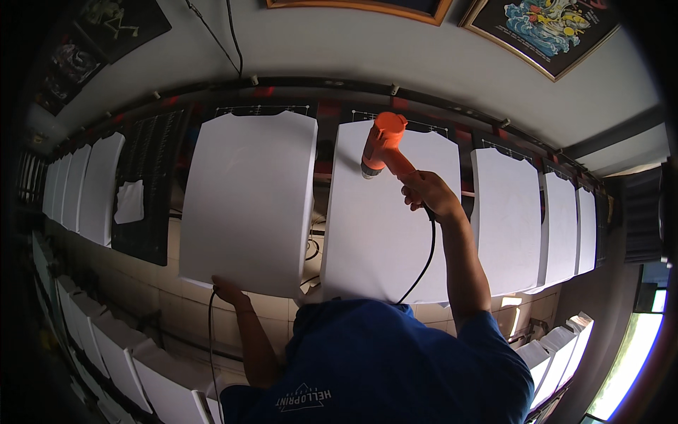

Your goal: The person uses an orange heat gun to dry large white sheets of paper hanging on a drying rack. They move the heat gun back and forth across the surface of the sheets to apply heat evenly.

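My right hand is closed round the handle of an orange heat gun. Its dark nozzle points down over the upper part of a white shirt stretched on a flat board in front of me. A black cord hangs from the handle and passes behind my chest. At the lower edge of the neighbouring white shirt, on the left, my left hand has its fingers closed on a black cable, which runs down beside my arm. Its fingertips are partly hidden.
More white shirts lie on boards in a row to the right. Leftward, a bare dark board carries a small white piece. Behind me stand further covered boards. A dark rail runs along the wall beneath framed pictures.
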Motion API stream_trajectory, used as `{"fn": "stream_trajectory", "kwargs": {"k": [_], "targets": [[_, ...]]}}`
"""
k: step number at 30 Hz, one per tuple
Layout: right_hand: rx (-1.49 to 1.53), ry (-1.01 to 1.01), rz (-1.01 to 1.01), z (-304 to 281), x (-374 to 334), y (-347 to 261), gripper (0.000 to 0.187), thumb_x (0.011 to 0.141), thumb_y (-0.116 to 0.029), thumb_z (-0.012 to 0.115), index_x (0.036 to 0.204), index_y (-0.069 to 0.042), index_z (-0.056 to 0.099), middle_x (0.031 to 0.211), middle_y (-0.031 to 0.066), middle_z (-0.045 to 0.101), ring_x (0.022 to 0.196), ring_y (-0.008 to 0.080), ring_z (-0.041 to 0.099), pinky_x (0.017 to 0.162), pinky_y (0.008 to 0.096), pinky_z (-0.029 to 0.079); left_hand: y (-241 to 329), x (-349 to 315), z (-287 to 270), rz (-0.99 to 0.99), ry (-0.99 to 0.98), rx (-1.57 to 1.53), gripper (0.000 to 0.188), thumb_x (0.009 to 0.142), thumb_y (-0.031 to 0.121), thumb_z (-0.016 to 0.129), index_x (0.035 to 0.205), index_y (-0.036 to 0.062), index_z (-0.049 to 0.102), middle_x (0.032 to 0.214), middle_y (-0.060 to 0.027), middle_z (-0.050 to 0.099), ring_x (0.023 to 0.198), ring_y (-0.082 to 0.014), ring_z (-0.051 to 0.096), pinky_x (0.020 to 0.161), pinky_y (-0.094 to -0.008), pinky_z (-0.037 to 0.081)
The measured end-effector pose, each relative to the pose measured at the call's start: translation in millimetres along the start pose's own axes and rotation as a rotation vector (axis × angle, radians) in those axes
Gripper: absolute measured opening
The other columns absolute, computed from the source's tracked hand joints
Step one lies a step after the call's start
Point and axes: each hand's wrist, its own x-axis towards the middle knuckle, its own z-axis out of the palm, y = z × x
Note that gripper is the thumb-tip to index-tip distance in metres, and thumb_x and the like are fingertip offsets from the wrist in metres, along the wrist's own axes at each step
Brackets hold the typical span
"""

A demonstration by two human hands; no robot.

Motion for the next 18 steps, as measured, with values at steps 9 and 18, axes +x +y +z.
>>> {"fn": "stream_trajectory", "kwargs": {"k": [9,18], "targets": [[-0.007,0.069,-0.071,27,22,0,0.029,0.093,-0.029,0.059,0.093,0.0,0.059,0.076,0.0028,0.058,0.066,0.0119,0.059,0.06,0.0263,0.049,28,23,-13,0.03,-0.015,0.007,0.054,0.094,0.045,0.049,0.117,-0.0034,0.052,0.111,-0.0134,0.057,0.095,-0.0245,0.058,0.083,-0.0392,0.048],[0.04,0.235,-0.099,18,23,7,0.027,0.092,-0.03,0.06,0.083,-0.004,0.057,0.072,0.0024,0.056,0.064,0.0107,0.056,0.056,0.0255,0.046,36,25,12,-0.038,0.01,-0.014,0.073,0.094,0.054,0.046,0.131,-0.0095,0.042,0.128,-0.0232,0.049,0.112,-0.0338,0.054,0.095,-0.0432,0.046]]}}
